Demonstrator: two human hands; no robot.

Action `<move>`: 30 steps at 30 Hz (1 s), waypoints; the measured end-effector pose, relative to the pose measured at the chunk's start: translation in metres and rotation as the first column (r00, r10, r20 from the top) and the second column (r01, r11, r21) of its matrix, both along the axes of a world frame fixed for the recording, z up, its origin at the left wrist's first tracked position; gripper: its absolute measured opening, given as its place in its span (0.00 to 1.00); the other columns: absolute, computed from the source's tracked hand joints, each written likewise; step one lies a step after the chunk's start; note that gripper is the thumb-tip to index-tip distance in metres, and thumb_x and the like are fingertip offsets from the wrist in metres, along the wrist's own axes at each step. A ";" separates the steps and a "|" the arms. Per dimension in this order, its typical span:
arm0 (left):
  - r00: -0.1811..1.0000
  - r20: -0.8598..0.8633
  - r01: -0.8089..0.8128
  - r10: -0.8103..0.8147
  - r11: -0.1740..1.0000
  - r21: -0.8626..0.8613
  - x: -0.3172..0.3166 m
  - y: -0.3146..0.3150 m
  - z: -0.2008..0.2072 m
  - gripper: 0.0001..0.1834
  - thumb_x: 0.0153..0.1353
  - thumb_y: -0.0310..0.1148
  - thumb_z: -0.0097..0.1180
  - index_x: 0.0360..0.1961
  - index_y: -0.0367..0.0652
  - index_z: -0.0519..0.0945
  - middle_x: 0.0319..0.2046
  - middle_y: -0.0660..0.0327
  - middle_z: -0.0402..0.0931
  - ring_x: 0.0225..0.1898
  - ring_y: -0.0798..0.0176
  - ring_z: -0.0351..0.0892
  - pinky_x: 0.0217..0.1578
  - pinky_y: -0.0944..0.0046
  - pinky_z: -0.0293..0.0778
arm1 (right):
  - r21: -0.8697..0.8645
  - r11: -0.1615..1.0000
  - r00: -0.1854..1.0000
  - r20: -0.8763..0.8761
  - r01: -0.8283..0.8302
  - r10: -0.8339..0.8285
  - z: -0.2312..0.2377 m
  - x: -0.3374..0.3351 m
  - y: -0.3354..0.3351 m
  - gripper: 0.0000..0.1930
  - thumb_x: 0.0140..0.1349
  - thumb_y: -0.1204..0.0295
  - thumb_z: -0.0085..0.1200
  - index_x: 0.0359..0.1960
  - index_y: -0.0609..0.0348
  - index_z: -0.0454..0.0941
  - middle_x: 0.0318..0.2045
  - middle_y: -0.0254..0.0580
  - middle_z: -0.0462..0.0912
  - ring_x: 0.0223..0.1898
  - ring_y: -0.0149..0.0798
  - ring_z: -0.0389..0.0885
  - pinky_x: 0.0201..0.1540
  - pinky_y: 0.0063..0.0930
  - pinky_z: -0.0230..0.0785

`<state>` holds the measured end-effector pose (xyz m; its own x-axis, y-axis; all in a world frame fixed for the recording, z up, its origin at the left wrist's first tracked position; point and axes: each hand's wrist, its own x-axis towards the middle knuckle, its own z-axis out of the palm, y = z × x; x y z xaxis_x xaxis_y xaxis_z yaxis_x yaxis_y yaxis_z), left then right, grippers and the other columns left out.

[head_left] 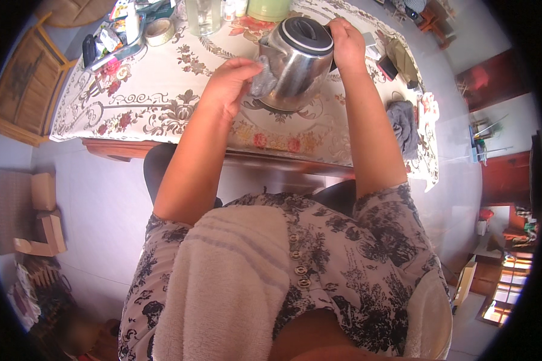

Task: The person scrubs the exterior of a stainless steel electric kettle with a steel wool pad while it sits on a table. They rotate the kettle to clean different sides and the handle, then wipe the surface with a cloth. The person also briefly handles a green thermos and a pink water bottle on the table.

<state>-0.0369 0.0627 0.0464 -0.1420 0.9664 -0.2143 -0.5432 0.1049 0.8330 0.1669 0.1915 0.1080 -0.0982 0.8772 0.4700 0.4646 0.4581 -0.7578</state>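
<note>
A stainless steel electric kettle (298, 66) with a black lid is over the flowered tablecloth, tilted a little; whether its base touches the table I cannot tell. My right hand (347, 45) is closed round the handle on its right side, and the handle is mostly hidden behind the fingers. Against the kettle's left side, below the spout, my left hand (229, 84) pinches a grey crumpled cloth (263, 80) and presses it to the metal.
Along the far side of the table (144, 114) stand a blue tray (140, 43) of small items, a tape roll (159, 32), a clear glass jug (203, 18) and a green container (268, 9). A dark grey cloth (403, 123) lies at the right edge. A towel (229, 283) hangs over my chest.
</note>
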 end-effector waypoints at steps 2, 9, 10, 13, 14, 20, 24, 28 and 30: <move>0.999 -0.023 0.047 -0.045 0.997 0.061 0.000 0.006 -0.001 0.08 0.52 0.29 0.64 0.32 0.47 0.77 0.27 0.71 0.73 0.27 0.74 0.65 0.30 0.73 0.62 | 0.016 1.000 0.999 0.038 0.008 -0.009 -0.001 0.001 0.003 0.18 0.60 0.58 0.43 0.28 0.59 0.78 0.24 0.47 0.79 0.30 0.46 0.76 0.40 0.35 0.68; 0.996 0.064 0.068 -0.068 0.998 -0.001 -0.012 0.006 -0.018 0.08 0.51 0.30 0.65 0.31 0.50 0.77 0.26 0.72 0.73 0.28 0.75 0.66 0.31 0.74 0.61 | 0.005 1.000 1.000 0.017 -0.006 0.006 0.000 -0.001 0.004 0.16 0.60 0.63 0.45 0.27 0.63 0.78 0.24 0.37 0.78 0.30 0.32 0.74 0.39 0.23 0.66; 0.997 0.043 0.060 -0.060 0.998 0.008 -0.010 0.006 -0.015 0.08 0.51 0.30 0.65 0.31 0.50 0.77 0.26 0.72 0.73 0.27 0.75 0.66 0.30 0.74 0.61 | 0.014 1.000 1.000 0.022 -0.007 0.006 -0.001 0.000 0.005 0.16 0.61 0.63 0.45 0.28 0.63 0.78 0.24 0.37 0.78 0.30 0.32 0.74 0.39 0.23 0.66; 0.999 -0.040 0.039 -0.036 0.997 0.070 0.001 0.006 0.008 0.08 0.51 0.31 0.65 0.31 0.49 0.77 0.25 0.71 0.73 0.26 0.74 0.66 0.29 0.73 0.61 | 0.043 0.999 0.999 0.044 0.003 -0.005 -0.003 0.002 0.007 0.16 0.61 0.63 0.45 0.28 0.63 0.78 0.25 0.37 0.79 0.30 0.32 0.74 0.39 0.23 0.66; 0.997 -0.078 0.037 -0.028 0.993 0.114 0.006 0.006 0.020 0.08 0.51 0.31 0.65 0.31 0.48 0.77 0.25 0.70 0.73 0.26 0.74 0.66 0.28 0.73 0.61 | 0.051 0.999 0.998 0.054 0.009 -0.011 -0.003 0.002 0.007 0.16 0.61 0.63 0.45 0.28 0.62 0.78 0.25 0.37 0.79 0.30 0.32 0.74 0.39 0.23 0.66; 0.996 -0.016 0.086 -0.086 0.996 0.008 -0.011 0.006 -0.010 0.06 0.54 0.27 0.62 0.28 0.50 0.76 0.24 0.71 0.73 0.27 0.74 0.68 0.34 0.70 0.66 | -0.003 1.000 0.999 0.032 0.029 -0.029 0.000 0.000 0.004 0.16 0.60 0.61 0.45 0.28 0.63 0.78 0.25 0.37 0.80 0.31 0.32 0.74 0.40 0.24 0.67; 0.982 0.170 0.080 -0.085 0.996 0.034 -0.017 0.014 -0.043 0.08 0.54 0.26 0.62 0.34 0.47 0.75 0.27 0.69 0.72 0.32 0.71 0.71 0.40 0.67 0.70 | -0.003 0.999 0.997 0.063 0.048 -0.048 0.003 -0.002 0.001 0.17 0.61 0.60 0.45 0.29 0.63 0.78 0.25 0.38 0.80 0.31 0.33 0.74 0.40 0.25 0.67; 0.997 0.076 0.015 -0.033 0.974 0.225 -0.006 0.011 -0.015 0.12 0.53 0.23 0.63 0.36 0.47 0.75 0.31 0.71 0.70 0.36 0.72 0.69 0.42 0.70 0.67 | 0.041 0.997 0.996 0.070 0.061 -0.064 0.002 -0.002 0.001 0.18 0.59 0.58 0.43 0.29 0.61 0.78 0.27 0.48 0.80 0.33 0.47 0.76 0.42 0.34 0.68; 0.999 -0.042 0.024 -0.011 0.944 0.329 -0.004 0.012 -0.004 0.14 0.53 0.22 0.64 0.37 0.49 0.74 0.31 0.73 0.68 0.36 0.73 0.67 0.43 0.71 0.65 | 0.066 0.996 0.995 0.076 0.066 -0.071 0.003 -0.003 0.000 0.19 0.59 0.57 0.41 0.29 0.59 0.78 0.28 0.53 0.80 0.34 0.54 0.77 0.43 0.39 0.68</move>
